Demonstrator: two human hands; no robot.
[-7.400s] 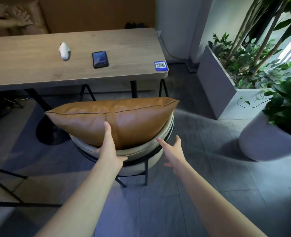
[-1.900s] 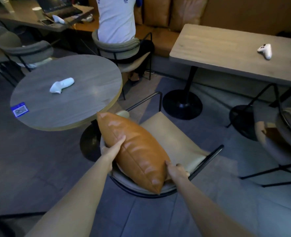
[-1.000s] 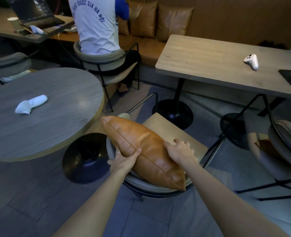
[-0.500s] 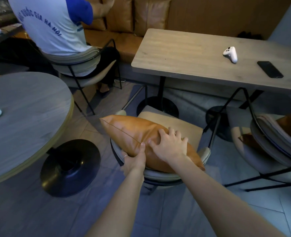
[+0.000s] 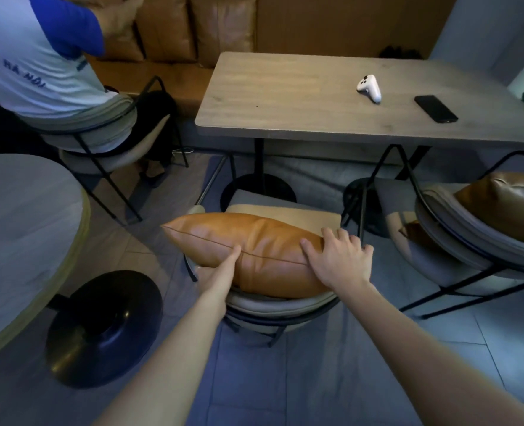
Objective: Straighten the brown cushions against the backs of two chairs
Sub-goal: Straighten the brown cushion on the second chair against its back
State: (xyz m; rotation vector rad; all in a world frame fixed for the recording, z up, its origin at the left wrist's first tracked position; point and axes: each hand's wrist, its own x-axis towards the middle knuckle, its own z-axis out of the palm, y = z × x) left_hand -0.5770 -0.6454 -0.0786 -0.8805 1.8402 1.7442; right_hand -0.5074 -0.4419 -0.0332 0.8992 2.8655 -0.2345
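Observation:
A brown leather cushion (image 5: 254,250) stands on edge along the curved back of the beige chair (image 5: 285,305) in front of me. My left hand (image 5: 220,272) touches the cushion's near face, thumb on the seam. My right hand (image 5: 340,259) lies flat with spread fingers over the cushion's right end. A second brown cushion (image 5: 510,201) leans against the back of the other chair (image 5: 457,229) at the right.
A rectangular wooden table (image 5: 300,96) beyond the chairs carries a white controller (image 5: 370,87) and a black phone (image 5: 436,108). A round table (image 5: 21,235) with a black base (image 5: 104,327) stands left. A seated person (image 5: 39,63) occupies a chair at far left. Brown sofa behind.
The cushion has been turned from slanted to level along the chair back. My right hand slid from its middle to its right end. My view shifted right.

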